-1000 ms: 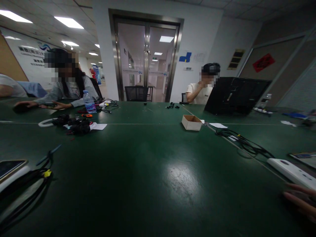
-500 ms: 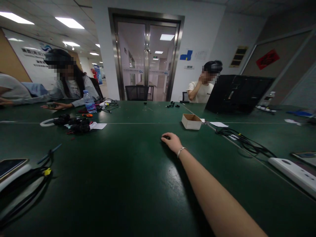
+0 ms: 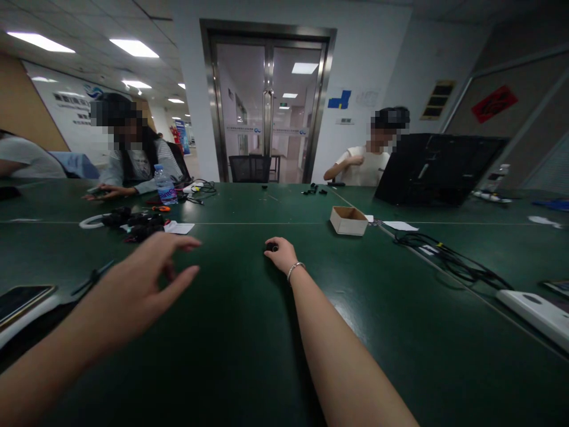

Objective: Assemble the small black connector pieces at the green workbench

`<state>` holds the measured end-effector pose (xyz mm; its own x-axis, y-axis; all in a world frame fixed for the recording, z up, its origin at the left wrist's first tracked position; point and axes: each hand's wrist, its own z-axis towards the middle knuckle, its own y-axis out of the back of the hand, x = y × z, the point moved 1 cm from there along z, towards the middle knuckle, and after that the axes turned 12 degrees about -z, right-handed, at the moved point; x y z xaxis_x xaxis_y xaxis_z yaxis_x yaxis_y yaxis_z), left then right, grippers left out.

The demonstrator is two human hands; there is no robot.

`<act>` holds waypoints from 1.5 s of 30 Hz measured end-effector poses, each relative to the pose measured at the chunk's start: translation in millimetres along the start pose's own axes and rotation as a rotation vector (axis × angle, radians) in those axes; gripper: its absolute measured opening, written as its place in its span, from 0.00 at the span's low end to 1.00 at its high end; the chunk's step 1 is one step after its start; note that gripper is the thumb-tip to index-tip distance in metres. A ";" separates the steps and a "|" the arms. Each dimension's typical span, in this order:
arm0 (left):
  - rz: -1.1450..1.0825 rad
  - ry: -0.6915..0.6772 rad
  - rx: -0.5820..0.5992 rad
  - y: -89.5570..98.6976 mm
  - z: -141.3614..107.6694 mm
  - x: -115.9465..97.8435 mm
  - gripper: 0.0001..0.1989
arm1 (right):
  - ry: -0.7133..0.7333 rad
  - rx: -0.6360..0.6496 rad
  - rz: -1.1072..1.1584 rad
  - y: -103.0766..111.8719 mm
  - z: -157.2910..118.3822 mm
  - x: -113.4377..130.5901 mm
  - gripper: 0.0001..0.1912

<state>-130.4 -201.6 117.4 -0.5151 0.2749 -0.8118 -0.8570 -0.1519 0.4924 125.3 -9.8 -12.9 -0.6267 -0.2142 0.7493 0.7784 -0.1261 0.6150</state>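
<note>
My right hand, with a silver bracelet at the wrist, is closed around a small round black object low over the green table; its exact kind is hard to make out. My left hand reaches in from the lower left, raised above the table, thumb and fingers apart with nothing between them. Behind it lies a cluster of black parts, partly hidden by the fingers. Right of my right hand and farther back stands a small open cardboard box.
A phone and cables are at the left. A water bottle stands near a seated person. Another person sits behind a black monitor. Cables and a white power strip lie at the right.
My right hand has shifted left with the black object in it. My left hand has come into view from the lower left. The person behind the monitor has lowered a hand from the head.
</note>
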 end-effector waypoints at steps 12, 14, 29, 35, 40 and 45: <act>0.075 0.208 0.054 -193.6 139.8 26.6 0.09 | 0.143 -0.030 -0.098 -1.6 0.2 -1.1 0.11; 0.048 0.148 0.075 -192.5 138.1 34.2 0.07 | 0.146 -0.036 -0.114 -1.8 1.3 -0.5 0.12; -0.185 0.073 0.492 -178.8 145.2 49.3 0.07 | 0.201 -0.050 -0.204 -1.0 -1.5 3.7 0.19; -0.404 0.130 0.318 -173.5 150.7 58.4 0.14 | 0.074 -0.022 -0.156 0.6 -0.9 6.3 0.19; -0.580 0.085 0.068 -179.8 149.9 84.4 0.15 | 0.059 0.050 -0.162 2.3 -0.5 9.2 0.16; -0.667 0.053 0.060 -182.4 147.6 100.3 0.19 | 0.125 0.041 -0.088 -0.6 -1.5 10.4 0.16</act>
<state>-24.0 -6.2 -7.5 0.1229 0.2441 -0.9619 -0.9907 0.0878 -0.1042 118.4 -13.4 -5.9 -0.6808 -0.3233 0.6573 0.7170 -0.1106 0.6883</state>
